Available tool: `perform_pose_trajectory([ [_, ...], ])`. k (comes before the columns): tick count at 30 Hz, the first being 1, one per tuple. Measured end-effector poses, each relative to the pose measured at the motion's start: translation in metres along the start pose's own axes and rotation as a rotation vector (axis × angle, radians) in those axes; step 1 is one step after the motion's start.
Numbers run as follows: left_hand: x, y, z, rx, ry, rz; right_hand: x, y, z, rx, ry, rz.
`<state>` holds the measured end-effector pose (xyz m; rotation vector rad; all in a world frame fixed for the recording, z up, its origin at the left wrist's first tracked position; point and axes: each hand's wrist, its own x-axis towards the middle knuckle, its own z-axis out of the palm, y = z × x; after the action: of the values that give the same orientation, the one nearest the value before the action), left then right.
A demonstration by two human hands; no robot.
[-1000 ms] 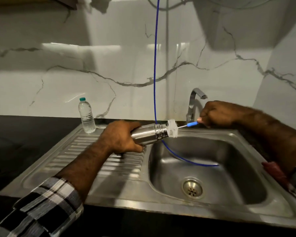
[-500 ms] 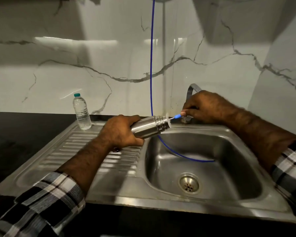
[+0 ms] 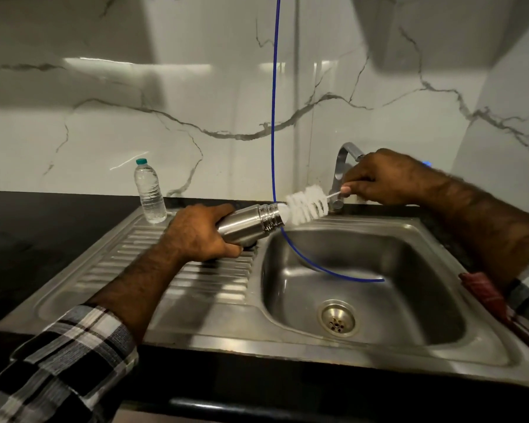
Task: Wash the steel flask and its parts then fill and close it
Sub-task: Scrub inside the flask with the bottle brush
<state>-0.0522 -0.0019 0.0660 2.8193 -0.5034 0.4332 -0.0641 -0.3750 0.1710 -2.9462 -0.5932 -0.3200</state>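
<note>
Your left hand [image 3: 200,235] is gripping the cylindrical brushed-steel flask [image 3: 251,222], lying tilted over the ridged drainboard with its mouth at the steel sink [image 3: 440,239] edge. Your right hand [image 3: 379,177] is pinching the white bristle bottle brush [image 3: 307,204] by its wire stem. Keep the brush in line with the neck. No writing is legible anywhere.

White marble wall [image 3: 196,87], black counter [image 3: 43,215], dim light

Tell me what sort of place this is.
Most likely a home kitchen: a steel sink with a ribbed drainboard is set into a dark counter, a tap stands behind it, and the wall is marble-look tile.
</note>
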Motion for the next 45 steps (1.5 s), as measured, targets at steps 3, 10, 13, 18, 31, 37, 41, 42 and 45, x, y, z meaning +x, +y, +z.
perform_pose_trajectory([
  [3,-0.005,-0.011,-0.002,0.023,0.016,-0.007,-0.003,0.009,-0.006,0.078,-0.029,-0.001],
  [10,-0.007,-0.019,-0.005,0.097,0.071,0.055,0.006,0.009,-0.004,0.343,-0.755,0.264],
  [13,-0.010,-0.024,-0.005,0.079,0.065,0.029,0.005,0.009,-0.002,0.104,-0.404,0.077],
  [18,-0.010,-0.026,-0.008,-0.020,0.043,-0.039,-0.018,0.017,0.019,-0.462,0.350,-0.336],
  [31,-0.004,-0.033,-0.020,0.120,0.069,0.038,-0.007,0.029,0.008,0.101,-0.243,0.056],
  [37,-0.012,-0.039,-0.012,-0.042,-0.010,0.014,-0.026,0.032,0.019,-0.490,0.424,-0.479],
  [41,-0.010,-0.036,-0.014,0.036,0.015,0.038,-0.019,0.028,0.007,0.102,-0.226,-0.008],
  [42,-0.010,-0.035,-0.015,0.077,0.017,0.054,-0.017,0.026,0.007,0.249,-0.435,0.104],
  [45,-0.008,-0.030,-0.016,0.184,0.012,0.104,-0.016,0.024,0.016,0.357,-0.796,0.285],
])
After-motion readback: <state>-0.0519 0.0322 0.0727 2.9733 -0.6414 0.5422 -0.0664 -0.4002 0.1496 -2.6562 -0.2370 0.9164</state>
